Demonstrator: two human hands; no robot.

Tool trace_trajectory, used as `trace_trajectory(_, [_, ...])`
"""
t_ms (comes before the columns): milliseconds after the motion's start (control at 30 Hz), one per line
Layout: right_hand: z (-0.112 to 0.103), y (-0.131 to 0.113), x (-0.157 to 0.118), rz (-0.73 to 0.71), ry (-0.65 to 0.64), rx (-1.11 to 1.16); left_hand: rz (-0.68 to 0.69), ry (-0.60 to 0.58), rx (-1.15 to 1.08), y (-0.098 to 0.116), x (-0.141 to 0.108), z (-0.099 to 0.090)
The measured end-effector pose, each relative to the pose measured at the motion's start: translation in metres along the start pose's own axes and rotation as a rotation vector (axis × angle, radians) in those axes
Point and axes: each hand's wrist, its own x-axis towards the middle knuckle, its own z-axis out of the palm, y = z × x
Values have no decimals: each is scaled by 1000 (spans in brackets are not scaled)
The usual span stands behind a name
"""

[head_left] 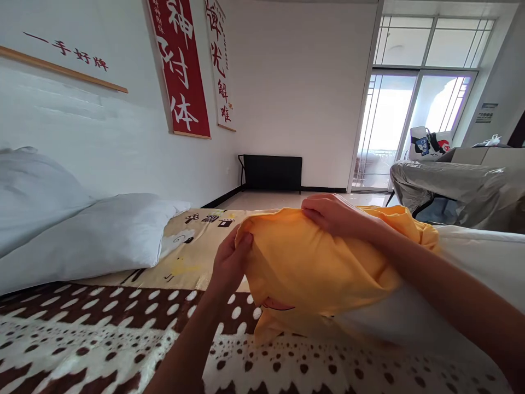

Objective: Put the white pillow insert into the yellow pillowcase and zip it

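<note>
A yellow pillowcase (311,262) is bunched in front of me, with part of a pink print showing low on it. Its right side is gathered in folds, and a white pillow (479,257) emerges from there. At the left end, my left hand (232,260) pinches a corner of the yellow cloth, thumb on the near side. My right hand (332,213) lies over the upper edge, fingers curled onto the fabric and partly hidden behind it. How far the pillow reaches inside the case is hidden.
A brown, white and beige patterned blanket (164,328) lies beneath. White pillows (102,230) rest at left against the wall. Beyond stand a black folded panel (273,173) and, at right, a plastic-wrapped piece of furniture (451,180) with a bag (429,145) on it.
</note>
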Motion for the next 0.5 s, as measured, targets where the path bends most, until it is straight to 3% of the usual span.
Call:
trace_trajectory(100, [-6, -15, 6, -29, 12, -69, 46, 15, 42, 5, 3, 7])
trace_trajectory(200, [-5, -36, 14, -44, 32, -47, 86, 68, 262, 16, 4, 12])
trace_trajectory(367, [6, -51, 18, -31, 28, 32, 113, -208, 422, 39, 4, 8])
trace_trajectory(500, [9, -44, 18, -11, -24, -102, 112, -221, 396, 46, 5, 4])
